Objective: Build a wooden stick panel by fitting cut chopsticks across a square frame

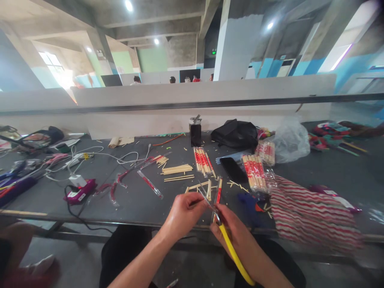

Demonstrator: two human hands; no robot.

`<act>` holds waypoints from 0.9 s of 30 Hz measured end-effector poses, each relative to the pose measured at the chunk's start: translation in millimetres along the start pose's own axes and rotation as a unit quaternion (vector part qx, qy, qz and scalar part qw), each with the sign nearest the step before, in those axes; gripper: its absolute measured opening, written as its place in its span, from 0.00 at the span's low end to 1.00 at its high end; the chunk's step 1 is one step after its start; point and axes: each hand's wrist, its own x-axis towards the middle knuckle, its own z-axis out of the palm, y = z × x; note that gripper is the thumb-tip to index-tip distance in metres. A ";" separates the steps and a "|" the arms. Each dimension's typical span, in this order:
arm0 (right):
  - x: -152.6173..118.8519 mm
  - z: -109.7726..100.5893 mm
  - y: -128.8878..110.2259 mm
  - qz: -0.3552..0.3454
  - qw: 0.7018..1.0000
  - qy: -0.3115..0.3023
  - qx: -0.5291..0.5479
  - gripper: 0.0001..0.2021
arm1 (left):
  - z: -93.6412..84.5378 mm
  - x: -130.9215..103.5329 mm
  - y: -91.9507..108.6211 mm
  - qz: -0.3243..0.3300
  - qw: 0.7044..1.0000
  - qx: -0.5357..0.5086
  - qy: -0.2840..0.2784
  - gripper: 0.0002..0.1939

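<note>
My right hand is wrapped round a tool with yellow handles and metal jaws, near the table's front edge. My left hand is pinched at the tool's tip; what its fingers hold is too small to name. Just beyond the hands lie short wooden sticks and a red-wrapped stick. Farther back sit a pile of bare sticks and a row of red-wrapped chopsticks. Bundled packs of chopsticks are to the right.
A black phone lies right of centre, another phone stands behind. Striped cloth hangs over the right edge. Cables and a purple power box are left, torn wrappers beside them. Behind are a black bag and plastic bag.
</note>
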 end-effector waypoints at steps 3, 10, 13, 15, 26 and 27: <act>0.7 -0.4 -1.2 0.001 1.000 -0.001 -0.002 0.17 | -0.2 -0.1 0.0 -0.002 1.000 0.003 0.007 0.14; 2.3 6.2 5.2 -0.020 1.000 0.009 -0.018 0.19 | -2.0 0.2 0.6 -0.003 1.000 0.002 0.003 0.15; 4.5 10.3 12.4 -0.036 0.999 0.023 -0.024 0.19 | -3.2 0.2 1.5 -0.006 1.000 0.008 0.003 0.15; 6.0 12.3 17.5 -0.050 0.998 0.030 -0.026 0.19 | -3.7 0.6 1.5 -0.010 1.000 0.013 0.002 0.15; 8.5 17.3 19.0 -0.054 0.997 0.042 -0.045 0.25 | -6.3 5.8 -9.7 0.003 0.999 0.033 -0.003 0.14; 8.8 17.8 18.4 -0.057 0.997 0.038 -0.039 0.24 | -6.5 6.0 -10.6 0.005 0.999 0.042 -0.004 0.14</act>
